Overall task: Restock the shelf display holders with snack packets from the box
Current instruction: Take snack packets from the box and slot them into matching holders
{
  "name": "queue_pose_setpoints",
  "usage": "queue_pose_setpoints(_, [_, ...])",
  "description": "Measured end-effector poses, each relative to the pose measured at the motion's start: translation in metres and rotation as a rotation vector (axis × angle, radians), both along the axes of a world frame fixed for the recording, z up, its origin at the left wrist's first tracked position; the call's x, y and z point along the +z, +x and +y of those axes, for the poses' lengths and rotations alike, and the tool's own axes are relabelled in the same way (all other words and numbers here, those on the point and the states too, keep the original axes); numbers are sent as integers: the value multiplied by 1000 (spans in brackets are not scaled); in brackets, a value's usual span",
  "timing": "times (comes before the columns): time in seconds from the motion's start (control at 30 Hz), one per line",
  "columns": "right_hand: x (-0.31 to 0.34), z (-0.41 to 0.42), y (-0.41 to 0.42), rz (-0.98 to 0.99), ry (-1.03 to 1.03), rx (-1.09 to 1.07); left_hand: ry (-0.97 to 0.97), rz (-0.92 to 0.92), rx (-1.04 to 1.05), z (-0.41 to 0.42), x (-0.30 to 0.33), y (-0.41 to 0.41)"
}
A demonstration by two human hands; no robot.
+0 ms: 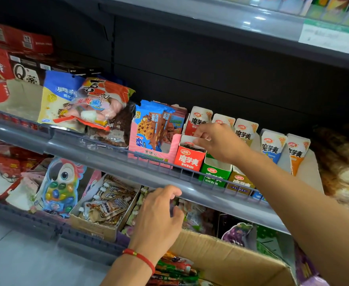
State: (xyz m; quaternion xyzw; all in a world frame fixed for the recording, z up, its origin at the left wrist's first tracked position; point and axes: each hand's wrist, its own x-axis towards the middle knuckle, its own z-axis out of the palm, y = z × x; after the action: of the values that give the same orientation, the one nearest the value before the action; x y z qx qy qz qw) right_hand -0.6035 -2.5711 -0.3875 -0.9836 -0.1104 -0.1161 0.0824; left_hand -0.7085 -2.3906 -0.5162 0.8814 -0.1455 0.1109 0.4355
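A row of small card display holders stands on the middle shelf: a red holder (189, 162), a green holder (214, 175), a brown holder (239, 181) and more to the right. My right hand (219, 143) reaches over the red holder's open top, fingers curled and pinching dark snack packets (192, 148) in its mouth. My left hand (159, 217), with a red string on its wrist, hovers lower down in front of the grey shelf rail (107, 157), fingers loosely curled with nothing visible in them. The open cardboard box (221, 254) sits below, with colourful packets (175, 269) inside.
A pink cookie display box (150, 155) stands left of the red holder, and loose snack bags (82, 104) lean further left. The lower shelf holds a carton of pouches (105, 207) and a parrot-shaped pack (60, 184). Another shelf edge (252, 23) runs overhead.
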Motion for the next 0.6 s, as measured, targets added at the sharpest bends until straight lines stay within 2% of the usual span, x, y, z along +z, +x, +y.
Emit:
queue_pose_setpoints(0.13, [1,0,-10,-21,8,18,14,3,-13,-1,1,-3])
queue_pose_setpoints(0.2, [3,-1,-12,-92,42,33,18,8,-10,-1,2,-3])
queue_pose_setpoints(0.37, [11,-11,0,-231,244,-36,36,19,-13,-1,0,-5])
queue_pose_setpoints(0.5, [17,-17,22,-210,211,-128,40,26,-11,-1,0,-4])
queue_pose_setpoints(0.6, [18,-15,38,-186,112,-167,41,30,-9,-1,1,-2])
